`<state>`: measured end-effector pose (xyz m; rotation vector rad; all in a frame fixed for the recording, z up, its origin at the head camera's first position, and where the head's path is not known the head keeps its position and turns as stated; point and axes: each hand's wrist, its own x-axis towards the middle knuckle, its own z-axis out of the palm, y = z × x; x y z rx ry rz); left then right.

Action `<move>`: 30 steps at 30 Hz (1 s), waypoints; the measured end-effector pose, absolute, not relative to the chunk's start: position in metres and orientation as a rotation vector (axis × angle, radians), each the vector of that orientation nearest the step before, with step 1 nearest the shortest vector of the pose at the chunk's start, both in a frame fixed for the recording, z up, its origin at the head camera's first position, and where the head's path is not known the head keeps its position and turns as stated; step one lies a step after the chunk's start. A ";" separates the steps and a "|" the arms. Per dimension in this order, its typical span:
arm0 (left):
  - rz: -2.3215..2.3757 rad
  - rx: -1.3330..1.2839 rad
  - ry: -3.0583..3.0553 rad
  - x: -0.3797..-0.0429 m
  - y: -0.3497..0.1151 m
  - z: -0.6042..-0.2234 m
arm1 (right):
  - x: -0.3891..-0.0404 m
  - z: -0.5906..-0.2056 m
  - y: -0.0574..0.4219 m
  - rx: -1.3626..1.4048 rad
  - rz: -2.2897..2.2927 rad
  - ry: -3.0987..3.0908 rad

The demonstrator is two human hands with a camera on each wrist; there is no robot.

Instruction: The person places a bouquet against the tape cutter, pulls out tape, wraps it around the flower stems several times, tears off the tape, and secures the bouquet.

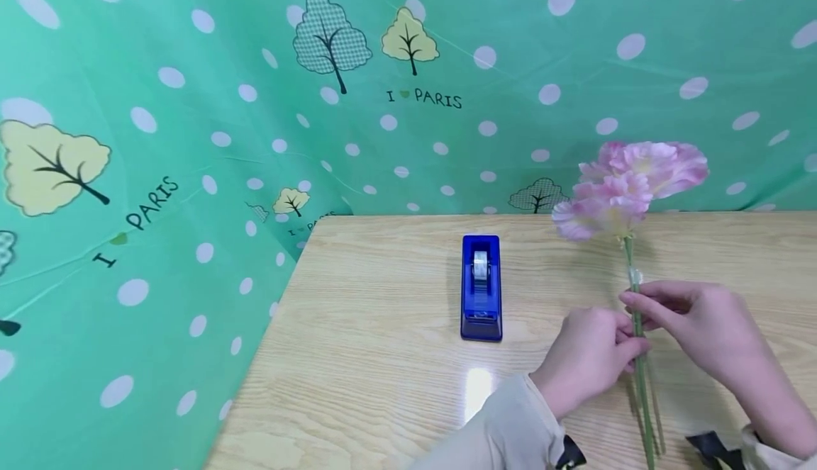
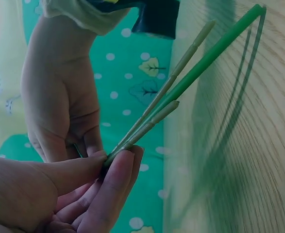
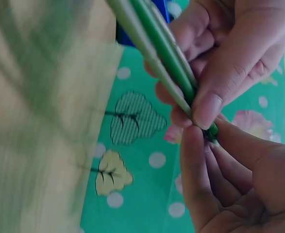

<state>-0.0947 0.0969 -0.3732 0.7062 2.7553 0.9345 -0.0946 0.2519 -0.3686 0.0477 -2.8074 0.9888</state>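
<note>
Artificial flowers with pink ruffled blooms (image 1: 613, 197) stand bunched together, their green stems (image 1: 646, 403) running down toward the front of the table. My left hand (image 1: 590, 353) pinches the stems between thumb and fingers. Just above it, my right hand (image 1: 708, 321) pinches the same stems from the right side. A clear, shiny bit of tape (image 1: 635, 276) sits on the stems below the blooms. In the left wrist view, a thick green stem (image 2: 200, 68) and two thinner pale ones fan out past the left fingertips. The right wrist view has both thumbs close together at the bundle.
A blue tape dispenser (image 1: 481, 325) with a roll of clear tape (image 1: 481, 266) stands on the wooden table (image 1: 357, 342), left of the hands. Behind and to the left hangs a green dotted cloth (image 1: 210, 101) printed with trees. Black straps (image 1: 715, 449) show near the sleeves.
</note>
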 end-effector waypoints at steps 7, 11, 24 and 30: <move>0.855 0.707 2.795 -0.094 0.119 -0.379 | -0.099 -0.367 0.272 0.002 0.963 -2.920; 0.832 0.681 2.794 -0.094 0.130 -0.384 | -0.100 -0.369 0.281 -0.020 0.944 -2.975; 0.740 0.590 2.750 -0.095 0.151 -0.398 | -0.110 -0.390 0.307 -0.048 1.056 -3.112; 0.685 0.555 2.744 -0.094 0.152 -0.403 | -0.113 -0.396 0.310 -0.023 1.159 -3.183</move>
